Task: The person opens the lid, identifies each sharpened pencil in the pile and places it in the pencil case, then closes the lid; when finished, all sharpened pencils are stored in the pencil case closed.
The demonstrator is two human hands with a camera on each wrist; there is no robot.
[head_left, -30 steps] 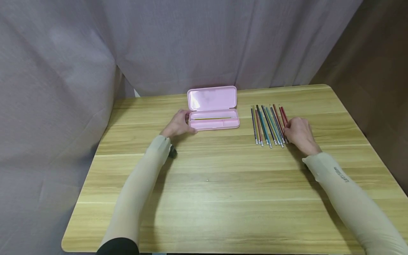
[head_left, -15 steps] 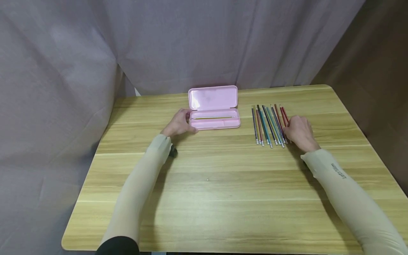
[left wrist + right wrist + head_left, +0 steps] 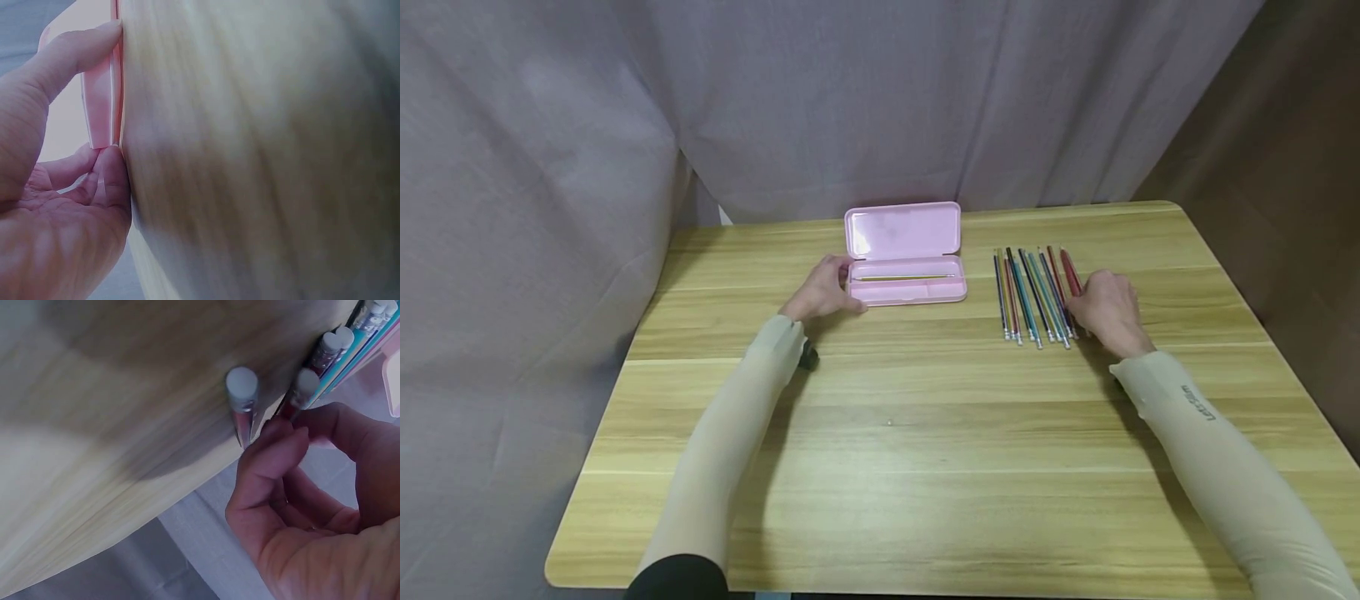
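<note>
- Left hand (image 3: 822, 293) grips the left end of the open pink plastic pencil case (image 3: 906, 265), thumb and fingers curled on its edge
- Right hand (image 3: 1105, 310) pinches a red pencil (image 3: 1070, 278) at the right edge of the row of coloured pencils (image 3: 1030, 293) on the light wooden table (image 3: 925, 433)

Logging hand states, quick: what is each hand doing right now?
Left hand: holds the end of the open pink pencil case between thumb and fingers.
Right hand: fingers curled, pinching a red pencil at the row's edge.
</note>
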